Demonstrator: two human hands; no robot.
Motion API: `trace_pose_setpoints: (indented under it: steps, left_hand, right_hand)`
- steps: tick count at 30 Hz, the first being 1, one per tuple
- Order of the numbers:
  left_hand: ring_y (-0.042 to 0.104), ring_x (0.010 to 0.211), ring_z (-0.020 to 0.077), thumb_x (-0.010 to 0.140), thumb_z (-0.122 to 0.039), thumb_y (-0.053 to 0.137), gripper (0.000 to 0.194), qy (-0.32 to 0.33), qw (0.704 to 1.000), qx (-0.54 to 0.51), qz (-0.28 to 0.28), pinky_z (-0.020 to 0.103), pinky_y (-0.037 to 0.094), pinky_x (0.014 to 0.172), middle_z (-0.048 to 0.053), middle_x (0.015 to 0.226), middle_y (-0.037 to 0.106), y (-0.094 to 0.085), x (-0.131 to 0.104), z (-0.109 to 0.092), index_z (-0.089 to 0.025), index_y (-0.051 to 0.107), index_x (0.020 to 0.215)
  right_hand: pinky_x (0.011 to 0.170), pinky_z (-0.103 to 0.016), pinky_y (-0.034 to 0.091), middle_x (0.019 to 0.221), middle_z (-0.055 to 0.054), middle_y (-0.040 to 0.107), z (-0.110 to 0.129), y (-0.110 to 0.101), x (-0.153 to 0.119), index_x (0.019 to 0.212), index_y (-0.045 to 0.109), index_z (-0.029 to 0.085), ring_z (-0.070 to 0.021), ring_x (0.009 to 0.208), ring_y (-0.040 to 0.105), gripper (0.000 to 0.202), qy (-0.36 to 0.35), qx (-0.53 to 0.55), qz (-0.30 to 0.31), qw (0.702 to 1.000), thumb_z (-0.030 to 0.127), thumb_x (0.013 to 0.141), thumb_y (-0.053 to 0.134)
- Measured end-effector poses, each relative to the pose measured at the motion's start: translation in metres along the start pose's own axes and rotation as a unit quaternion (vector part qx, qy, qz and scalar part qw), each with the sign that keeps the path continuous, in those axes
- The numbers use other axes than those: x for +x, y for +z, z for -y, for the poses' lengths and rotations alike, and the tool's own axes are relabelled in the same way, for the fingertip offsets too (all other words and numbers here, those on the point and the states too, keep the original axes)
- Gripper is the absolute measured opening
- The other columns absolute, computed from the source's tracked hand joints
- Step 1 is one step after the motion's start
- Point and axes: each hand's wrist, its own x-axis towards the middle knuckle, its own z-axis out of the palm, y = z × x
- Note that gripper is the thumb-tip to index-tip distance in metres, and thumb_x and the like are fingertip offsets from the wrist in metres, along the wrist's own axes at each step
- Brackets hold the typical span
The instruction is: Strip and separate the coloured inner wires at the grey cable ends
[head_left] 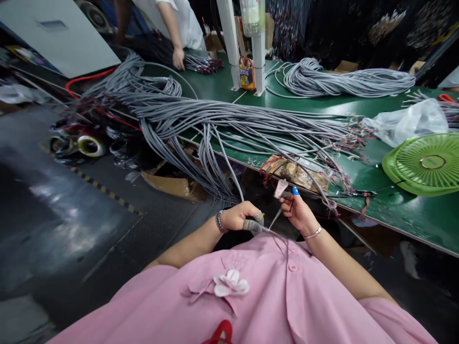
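Observation:
In front of the pink shirt, my left hand (247,217) is closed round the end of a grey cable (229,167), which runs up to the bundle on the bench. Grey finger covers show on that hand, and thin wires (278,235) stick out past its fingertips. Close by on the right, my right hand (297,212), with a blue cover on the thumb, pinches a slim, pale, tapered piece (275,219). Its tip meets the cable end; whether it is a tool or a strand, I cannot tell. A pinkish piece (280,188) shows above those fingers.
Long grey cables (251,117) lie across the green bench (405,210), some hanging over its edge. A coiled bundle (344,81), a green fan (430,162), a plastic bag (412,122) and pliers (358,193) are there. Another person's hand (178,58) rests near wires behind.

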Motion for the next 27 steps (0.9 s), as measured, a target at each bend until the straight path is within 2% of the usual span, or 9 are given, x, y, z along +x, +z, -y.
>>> trace_pose_setpoints:
  steps: [4, 7, 11, 16, 21, 27]
  left_hand:
    - [0.058, 0.058, 0.0113, 0.081, -0.043, 0.072, 0.034, 0.006, 0.989, 0.004, -0.149, 0.020, 0.047, 0.057, 0.007, 0.066, 0.067, -0.002, -0.005, 0.005, -0.009, 0.072, 0.078]
    - [0.057, 0.059, 0.0110, 0.079, -0.046, 0.073, 0.038, -0.005, 0.979, -0.004, -0.202, 0.020, 0.046, 0.057, 0.007, 0.067, 0.066, -0.003, -0.001, 0.010, -0.008, 0.070, 0.077]
    - [0.057, 0.063, 0.0113, 0.078, -0.050, 0.073, 0.042, -0.014, 0.974, -0.004, -0.224, 0.021, 0.047, 0.060, 0.007, 0.070, 0.066, -0.004, 0.010, 0.018, -0.008, 0.070, 0.079]
    - [0.054, 0.063, 0.0102, 0.077, -0.053, 0.072, 0.045, -0.022, 0.973, -0.004, -0.230, 0.020, 0.046, 0.058, 0.005, 0.070, 0.064, -0.009, 0.022, 0.031, -0.008, 0.070, 0.079]
    - [0.053, 0.062, 0.0095, 0.077, -0.052, 0.073, 0.044, -0.025, 0.973, -0.008, -0.230, 0.020, 0.044, 0.057, 0.004, 0.069, 0.063, -0.012, 0.028, 0.039, -0.008, 0.069, 0.078]
    - [0.052, 0.063, 0.0094, 0.078, -0.049, 0.073, 0.042, -0.017, 0.975, -0.031, -0.219, 0.020, 0.043, 0.059, 0.003, 0.069, 0.061, -0.012, 0.033, 0.046, -0.008, 0.068, 0.078]
  right_hand:
    - [0.036, -0.016, 0.011, 0.078, -0.002, 0.065, 0.010, 0.006, 0.000, 0.078, 0.052, 0.020, -0.0045, 0.044, 0.031, 0.050, 0.010, -0.005, 0.034, 0.999, 0.067, 0.074, 0.068]
    - [0.037, -0.016, 0.011, 0.076, -0.001, 0.065, 0.019, 0.017, 0.001, 0.077, 0.052, 0.020, -0.0045, 0.044, 0.032, 0.047, 0.010, -0.025, 0.050, 0.998, 0.063, 0.073, 0.072]
    - [0.036, -0.018, 0.013, 0.069, 0.002, 0.060, 0.024, 0.025, 0.004, 0.080, 0.060, 0.017, -0.0037, 0.044, 0.029, 0.040, -0.037, -0.088, 0.062, 0.994, 0.053, 0.073, 0.076]
    - [0.034, -0.018, 0.015, 0.069, -0.001, 0.060, 0.020, 0.030, 0.002, 0.078, 0.063, 0.015, -0.0033, 0.043, 0.028, 0.049, -0.064, -0.124, 0.017, 0.990, 0.063, 0.073, 0.072]
    - [0.034, -0.017, 0.019, 0.055, 0.006, 0.045, 0.020, 0.033, 0.003, 0.069, 0.056, 0.018, -0.0038, 0.041, 0.028, 0.046, -0.083, -0.110, -0.001, 0.990, 0.059, 0.070, 0.078]
    - [0.036, -0.019, 0.022, 0.049, 0.007, 0.039, 0.018, 0.032, 0.008, 0.065, 0.056, 0.018, -0.0045, 0.041, 0.028, 0.043, -0.093, -0.081, 0.022, 0.992, 0.054, 0.072, 0.078]
